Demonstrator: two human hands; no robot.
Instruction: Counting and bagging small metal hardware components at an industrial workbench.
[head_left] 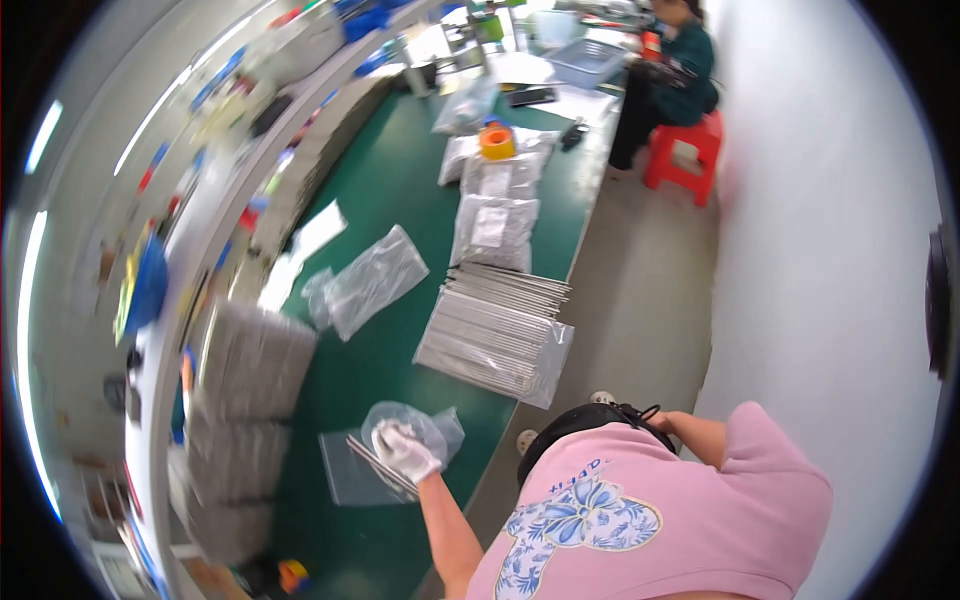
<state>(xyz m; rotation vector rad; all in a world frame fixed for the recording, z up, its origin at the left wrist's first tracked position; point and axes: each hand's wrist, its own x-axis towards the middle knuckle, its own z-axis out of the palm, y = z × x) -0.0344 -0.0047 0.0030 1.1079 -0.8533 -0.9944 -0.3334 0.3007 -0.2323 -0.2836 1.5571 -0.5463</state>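
Head cam: gloved left hand (403, 450) has its fingers closed around a few thin grey strips (380, 466), pinning them over a clear plastic bag (352, 470) lying flat on the green table (390, 180), probably for steadiness. Right hand's tucked behind the pink shirt (680, 500), can't tell.

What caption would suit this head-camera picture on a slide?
Gloved left hand presses thin grey strips and a clear plastic bag onto the green table, beside a fanned stack of bagged strips.

Green workbench (390, 200), grey floor (640, 290), white wall (820, 200)
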